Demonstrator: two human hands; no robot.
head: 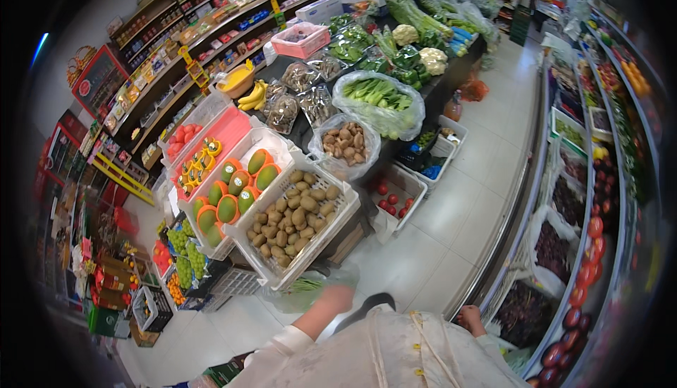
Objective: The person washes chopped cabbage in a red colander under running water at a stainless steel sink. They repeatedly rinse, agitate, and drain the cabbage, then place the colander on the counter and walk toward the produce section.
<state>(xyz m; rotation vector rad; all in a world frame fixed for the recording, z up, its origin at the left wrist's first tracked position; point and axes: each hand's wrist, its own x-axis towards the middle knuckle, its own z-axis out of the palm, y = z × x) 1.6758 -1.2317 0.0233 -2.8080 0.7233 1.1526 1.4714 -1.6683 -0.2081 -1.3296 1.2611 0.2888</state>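
My left hand, blurred, is low beside the kiwi crate and shut on a clear plastic bag. Thin green vegetable stems show through the plastic. Just above it, a white plastic crate full of kiwifruit stands at the corner of the display. On the other side of my body, my right hand has its fingers curled, with nothing seen in them. It is close to the edge of the refrigerated shelf, near dark grapes.
Mangoes in orange foam nets sit beyond the kiwifruit. Bagged mushrooms and leafy greens cover the table. A crate of red fruit rests on the tiled floor. Green grapes are at the left.
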